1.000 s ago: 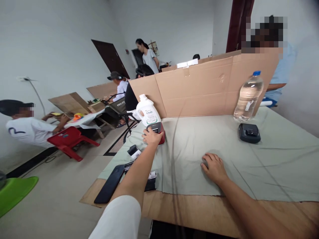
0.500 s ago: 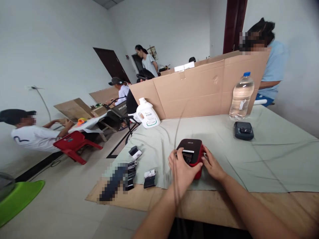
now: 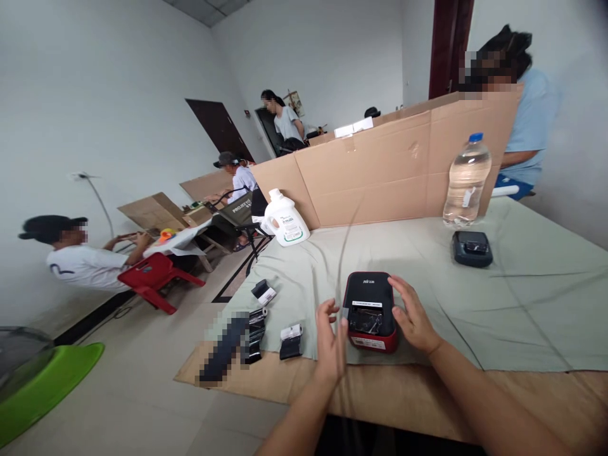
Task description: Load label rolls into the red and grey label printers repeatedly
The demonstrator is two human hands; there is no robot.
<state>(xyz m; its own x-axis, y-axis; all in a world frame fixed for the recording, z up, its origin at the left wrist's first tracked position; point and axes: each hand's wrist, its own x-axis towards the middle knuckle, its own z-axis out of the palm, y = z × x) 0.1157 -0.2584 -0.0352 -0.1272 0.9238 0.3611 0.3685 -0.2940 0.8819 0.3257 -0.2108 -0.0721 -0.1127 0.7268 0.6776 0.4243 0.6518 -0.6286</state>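
Note:
A small black and red label printer sits on the cloth-covered table in front of me, its dark window and a white label strip facing up. Just off its left side is my left hand, fingers apart and holding nothing. My right hand lies along the printer's right side with fingers spread; the fingertips are at its edge, and I cannot tell whether they press on it. Left of the printer lie several small rolls with black film, among them a white-and-black roll and another roll.
A white jug stands at the back left before a cardboard divider. At the back right are a water bottle and a dark grey device. A red chair and other people are beyond the table.
My left hand has come off the printer's top to its left. The printer now faces me more squarely, its front label showing. The view has shifted slightly.

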